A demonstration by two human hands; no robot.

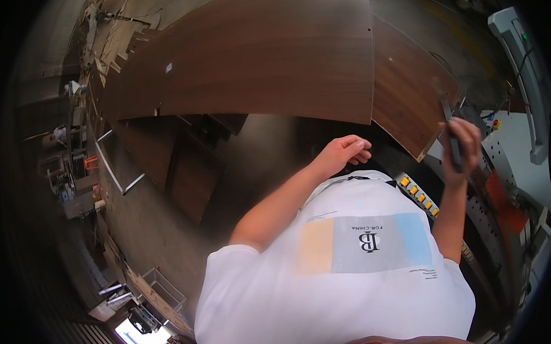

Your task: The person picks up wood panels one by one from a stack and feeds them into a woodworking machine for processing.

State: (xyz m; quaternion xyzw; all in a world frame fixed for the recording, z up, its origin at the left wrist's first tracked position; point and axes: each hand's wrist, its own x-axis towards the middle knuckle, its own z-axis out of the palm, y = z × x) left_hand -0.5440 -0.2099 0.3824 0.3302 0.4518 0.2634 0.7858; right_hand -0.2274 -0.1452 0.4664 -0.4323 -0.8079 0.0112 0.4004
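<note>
Dark tool [453, 143]: upright at 3 o'clock, gripped in right hand [463, 150], fingers wrapped around it.
Left hand [341, 154]: loosely curled, empty, at centre.
Brown panel [253, 51]: 12 o'clock, above both hands.
Yellow buttons [419, 194]: between forearms.

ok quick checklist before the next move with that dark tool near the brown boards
1. Right hand gripping the slim dark tool: ok.
2. Left hand free, loosely curled: ok.
3. Left hand apart from the large dark brown wood-grain panel: ok.
4. Tool tip touching the smaller brown board: cannot tell.
5. Row of yellow buttons clear of both forearms: ok.
</note>
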